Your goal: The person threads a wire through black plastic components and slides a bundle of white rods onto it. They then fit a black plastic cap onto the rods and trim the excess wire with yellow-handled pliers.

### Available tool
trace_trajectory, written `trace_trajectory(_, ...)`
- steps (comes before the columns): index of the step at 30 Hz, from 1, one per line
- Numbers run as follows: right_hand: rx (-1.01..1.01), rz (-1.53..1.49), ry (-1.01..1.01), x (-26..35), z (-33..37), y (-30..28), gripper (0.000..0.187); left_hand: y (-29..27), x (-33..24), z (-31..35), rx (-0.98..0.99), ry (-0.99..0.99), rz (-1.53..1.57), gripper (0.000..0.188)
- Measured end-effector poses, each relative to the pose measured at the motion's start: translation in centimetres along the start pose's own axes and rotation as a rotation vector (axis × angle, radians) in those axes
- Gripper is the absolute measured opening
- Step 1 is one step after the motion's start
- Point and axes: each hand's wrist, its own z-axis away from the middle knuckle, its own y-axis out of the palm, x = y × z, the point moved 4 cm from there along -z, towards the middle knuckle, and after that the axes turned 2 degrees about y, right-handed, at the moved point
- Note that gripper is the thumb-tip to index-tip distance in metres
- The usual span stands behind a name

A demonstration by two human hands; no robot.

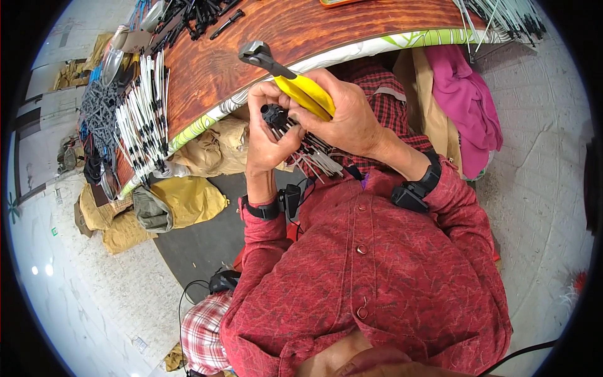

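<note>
My left hand (270,135) is closed around a black umbrella hub (274,115), a round plastic piece with a toothed edge. Thin metal ribs (320,157) hang from it below my hands, above my lap. In my right hand (348,113) are pincers (304,94) with yellow handles. Their dark metal head points up and left, over the table edge and apart from the hub. Both hands are close together, the right fingers next to the ribs. My fingers partly hide the ribs where they meet the hub.
A brown wooden table (220,75) with a patterned cloth edge curves in front of me. White and black rods (144,119) lie at its left, near a grey heap of small parts (100,103). Black parts (195,19) lie at the back. Magenta cloth (461,107) hangs at the right.
</note>
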Motion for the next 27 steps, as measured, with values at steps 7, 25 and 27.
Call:
trace_trajectory(7, 0.007, -0.137, 0.049, -0.4, 0.6, -0.2, 0.037, 0.0, -0.1, -0.2, -0.035, 0.033, 0.048, 0.052)
trace_trajectory(25, 0.374, 0.094, -0.01, 1.1, 2.9, -6.6, 0.033, -0.3, -0.1, 0.2, 0.05, 0.122, 0.096, 0.055)
trace_trajectory(27, 0.386, 0.163, -0.14, 1.4, 3.6, -6.7, 0.033, -0.3, -0.1, 0.1, 0.051, 0.122, 0.08, 0.056)
